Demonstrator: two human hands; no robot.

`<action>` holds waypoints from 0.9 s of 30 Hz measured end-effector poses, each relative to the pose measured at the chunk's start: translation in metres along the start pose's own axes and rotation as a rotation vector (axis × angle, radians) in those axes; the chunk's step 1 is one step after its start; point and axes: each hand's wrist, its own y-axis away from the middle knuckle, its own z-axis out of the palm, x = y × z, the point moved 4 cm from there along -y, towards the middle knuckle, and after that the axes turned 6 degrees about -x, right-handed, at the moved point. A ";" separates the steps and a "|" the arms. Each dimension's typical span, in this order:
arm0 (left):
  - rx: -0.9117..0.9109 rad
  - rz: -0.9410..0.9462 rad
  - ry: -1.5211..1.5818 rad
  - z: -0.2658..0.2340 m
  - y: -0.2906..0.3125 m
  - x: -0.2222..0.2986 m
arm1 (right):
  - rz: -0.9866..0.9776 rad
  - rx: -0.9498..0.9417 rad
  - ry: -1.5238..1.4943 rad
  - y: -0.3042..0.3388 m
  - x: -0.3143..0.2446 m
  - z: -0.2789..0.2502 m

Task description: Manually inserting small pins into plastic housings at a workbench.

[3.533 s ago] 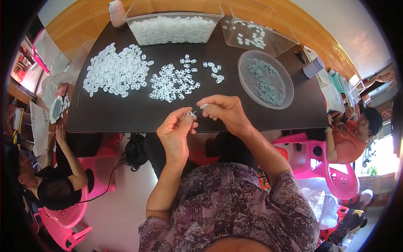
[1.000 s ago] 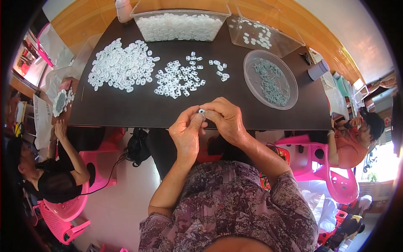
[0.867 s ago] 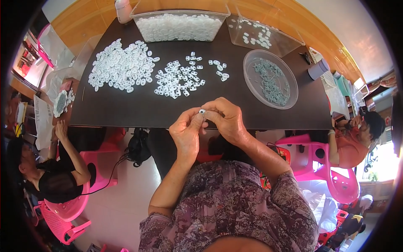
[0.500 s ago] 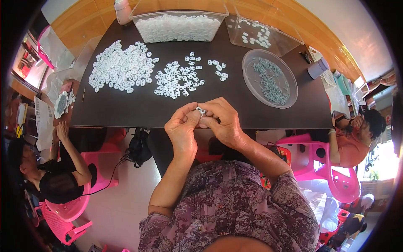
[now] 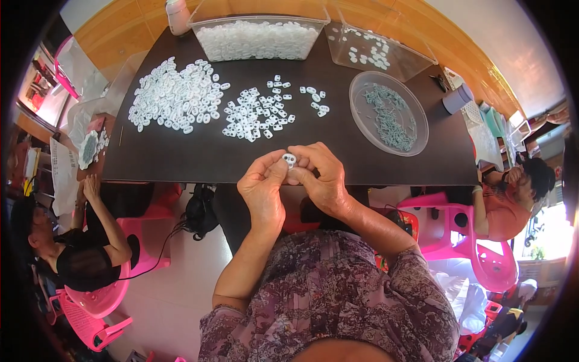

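Observation:
Between the fingertips of both hands, over the table's near edge, is a small white plastic piece with two holes (image 5: 289,158). My left hand (image 5: 263,178) pinches it from the left, and my right hand (image 5: 321,178) grips its other side. Its lower part is hidden by my thumbs. Just beyond my hands lies a loose heap of small white two-holed blocks (image 5: 253,114). Farther left is a bigger pile of white oval two-holed pieces (image 5: 175,96). A round clear tray (image 5: 359,123) to the right holds many grey-green screws (image 5: 389,114).
At the back stand a clear bin (image 5: 202,45) full of white pieces and another clear bin (image 5: 416,59) with fewer. A white bottle (image 5: 177,17) and a grey-lilac cup (image 5: 457,99) flank them. One person (image 5: 78,253) sits at left, another (image 5: 506,205) at right, near pink chairs.
The white piece now shows its holed face more fully between my fingers. My right fingers have shifted slightly; both hands stay in nearly the same place.

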 end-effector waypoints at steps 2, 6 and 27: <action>-0.010 0.012 0.004 0.000 0.001 -0.001 | 0.016 0.027 0.007 0.001 -0.002 -0.001; -0.080 0.046 -0.014 0.003 0.002 0.002 | -0.062 0.046 0.021 0.000 -0.003 -0.004; -0.193 0.304 -0.317 0.000 0.012 0.008 | -0.003 0.100 -0.156 0.012 -0.005 -0.003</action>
